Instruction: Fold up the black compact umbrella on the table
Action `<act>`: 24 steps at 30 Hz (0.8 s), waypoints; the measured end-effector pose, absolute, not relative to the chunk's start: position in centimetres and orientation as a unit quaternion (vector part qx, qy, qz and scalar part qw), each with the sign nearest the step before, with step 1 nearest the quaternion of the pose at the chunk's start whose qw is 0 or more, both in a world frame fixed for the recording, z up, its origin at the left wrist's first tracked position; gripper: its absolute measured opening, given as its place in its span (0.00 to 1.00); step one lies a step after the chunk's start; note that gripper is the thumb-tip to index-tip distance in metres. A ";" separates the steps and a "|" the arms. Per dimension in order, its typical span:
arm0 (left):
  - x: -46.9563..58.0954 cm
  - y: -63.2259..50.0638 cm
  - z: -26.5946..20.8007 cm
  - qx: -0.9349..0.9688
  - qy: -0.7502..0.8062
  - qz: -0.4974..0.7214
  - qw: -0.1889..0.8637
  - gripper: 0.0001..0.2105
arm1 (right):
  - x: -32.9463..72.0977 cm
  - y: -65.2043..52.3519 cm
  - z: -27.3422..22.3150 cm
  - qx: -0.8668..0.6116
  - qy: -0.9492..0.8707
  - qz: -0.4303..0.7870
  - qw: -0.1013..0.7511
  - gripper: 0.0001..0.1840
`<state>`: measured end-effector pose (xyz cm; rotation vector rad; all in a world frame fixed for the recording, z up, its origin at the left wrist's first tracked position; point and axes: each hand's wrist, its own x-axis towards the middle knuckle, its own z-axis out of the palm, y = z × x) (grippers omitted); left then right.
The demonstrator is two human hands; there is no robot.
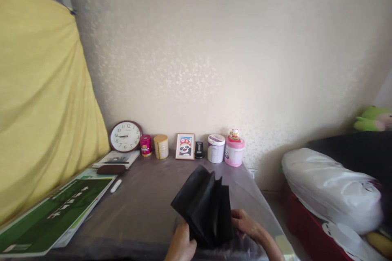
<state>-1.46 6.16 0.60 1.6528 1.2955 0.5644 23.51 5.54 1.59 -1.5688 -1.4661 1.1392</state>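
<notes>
A black pleated, sheet-like item (208, 208) is held up over the near part of the table; its panels fan upward in folds, and I cannot tell its exact kind. My left hand (183, 241) is closed on its lower left edge, the thumb pressed against the fingers. At the lower right side my right hand (244, 223) grips the edge of the same item, with some fingertips hidden behind it. The item's underside and inner folds are mostly out of sight.
Along the wall stand a clock (126, 136), a magenta tin (146, 145), a yellow-lidded can (161, 147), a panda picture frame (185, 146), a black stapler-like object (199, 150) and white (216, 149) and pink tubs (234, 151). Green book (58, 212), glasses case (111, 169) lie left.
</notes>
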 end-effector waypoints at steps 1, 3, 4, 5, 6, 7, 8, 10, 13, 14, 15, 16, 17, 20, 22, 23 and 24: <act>-1.2 6.1 0.5 0.688 0.538 0.226 0.431 0.30 | 24.1 5.2 1.4 -0.615 -0.565 0.454 0.313 0.08; -0.5 5.9 0.4 0.711 0.566 0.207 0.363 0.34 | 25.2 4.4 0.9 -0.640 -0.559 0.441 0.289 0.07; -0.1 5.8 0.3 0.719 0.577 0.190 0.337 0.36 | 25.7 4.0 0.6 -0.652 -0.556 0.430 0.285 0.07; 0.2 5.6 0.3 0.726 0.588 0.171 0.314 0.38 | 26.2 3.5 0.4 -0.662 -0.551 0.422 0.281 0.07; 0.5 5.5 0.3 0.731 0.596 0.152 0.294 0.39 | 26.6 3.1 0.1 -0.671 -0.546 0.417 0.278 0.08; 0.6 5.4 0.3 0.736 0.602 0.135 0.278 0.40 | 27.1 2.7 0.0 -0.681 -0.540 0.410 0.275 0.09; 0.7 5.4 0.3 0.740 0.606 0.121 0.265 0.40 | 27.4 2.4 -0.1 -0.690 -0.541 0.394 0.276 0.10; 0.3 5.4 0.4 0.746 0.605 0.105 0.256 0.40 | 28.0 2.0 0.0 -0.709 -0.550 0.320 0.306 0.13; -0.9 5.5 0.4 0.762 0.563 0.127 0.294 0.40 | 27.7 1.9 1.1 -0.724 -0.526 0.174 0.411 0.14; -1.4 5.5 0.3 0.764 0.542 0.144 0.318 0.41 | 27.1 2.1 1.8 -0.721 -0.507 0.163 0.443 0.16; -1.7 5.4 0.2 0.759 0.526 0.163 0.347 0.41 | 26.3 2.3 2.5 -0.715 -0.490 0.176 0.467 0.17; -2.0 5.3 0.1 0.746 0.519 0.181 0.377 0.42 | 25.3 2.5 3.3 -0.704 -0.476 0.212 0.482 0.20; -2.1 5.2 0.0 0.730 0.518 0.194 0.402 0.42 | 24.1 2.8 4.1 -0.685 -0.473 0.251 0.494 0.22; -1.6 4.7 -0.2 0.710 0.523 0.215 0.419 0.42 | 20.3 3.8 6.2 -0.655 -0.454 0.335 0.503 0.25; -1.0 4.4 -0.2 0.730 0.525 0.207 0.385 0.42 | 18.5 4.7 7.0 -0.662 -0.442 0.354 0.490 0.28; -0.6 4.2 -0.2 0.739 0.529 0.198 0.367 0.42 | 17.9 5.1 7.1 -0.669 -0.439 0.352 0.485 0.29; -0.3 4.1 -0.1 0.745 0.536 0.185 0.353 0.42 | 17.7 5.6 7.0 -0.677 -0.438 0.344 0.480 0.29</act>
